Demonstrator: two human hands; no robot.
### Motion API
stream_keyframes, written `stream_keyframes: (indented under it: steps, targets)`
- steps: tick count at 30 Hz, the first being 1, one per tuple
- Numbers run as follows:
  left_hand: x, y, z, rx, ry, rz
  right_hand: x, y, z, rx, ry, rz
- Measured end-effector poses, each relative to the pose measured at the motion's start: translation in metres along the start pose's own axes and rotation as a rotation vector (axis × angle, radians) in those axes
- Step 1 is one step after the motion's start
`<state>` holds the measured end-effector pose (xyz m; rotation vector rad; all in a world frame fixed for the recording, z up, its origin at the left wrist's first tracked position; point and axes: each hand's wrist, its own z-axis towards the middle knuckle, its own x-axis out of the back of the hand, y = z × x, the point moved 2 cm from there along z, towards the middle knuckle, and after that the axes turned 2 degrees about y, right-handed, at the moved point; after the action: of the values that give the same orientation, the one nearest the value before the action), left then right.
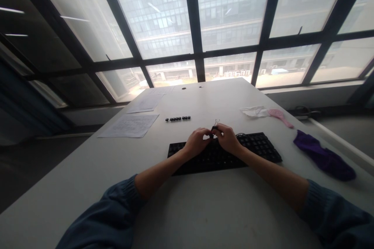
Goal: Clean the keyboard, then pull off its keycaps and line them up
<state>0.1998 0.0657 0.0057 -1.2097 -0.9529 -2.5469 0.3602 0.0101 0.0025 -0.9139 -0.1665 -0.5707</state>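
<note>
A black keyboard (254, 144) lies on the white table (187, 206), below both my hands. My left hand (198, 140) is closed, its fingertips pinching a small dark piece above the keyboard's back edge. Against it, my right hand (227, 137) is closed too, holding a small black piece with thin wires (216, 121) that stick up from it. The fingertips of both hands meet at these pieces, and their exact shape is too small to tell. Several black keycaps (175, 119) stand in a row on the table, behind and to the left of my left hand.
Printed sheets (131, 125) lie at the left. On the right are a white tissue (254, 111), a pink brush (279, 115) and a purple cloth (321, 155) near the table's edge. Large windows (230, 7) rise behind the table.
</note>
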Motion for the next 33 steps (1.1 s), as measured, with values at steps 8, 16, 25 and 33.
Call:
stream_keyframes:
  steps: [8,16,25,33]
  targets:
    - [0.004,0.009,-0.002,-0.017,-0.012,0.02,0.0,0.01,0.002,-0.207,0.057,0.111]
    - [0.019,0.018,0.006,-0.097,0.005,-0.008,0.0,0.011,0.003,-0.23,0.065,0.181]
    - [0.066,-0.067,0.064,0.07,0.121,0.166,-0.002,0.017,0.003,-0.278,0.077,0.225]
    - [0.05,-0.14,0.091,0.127,-0.077,0.329,-0.002,0.018,0.003,-0.29,0.064,0.221]
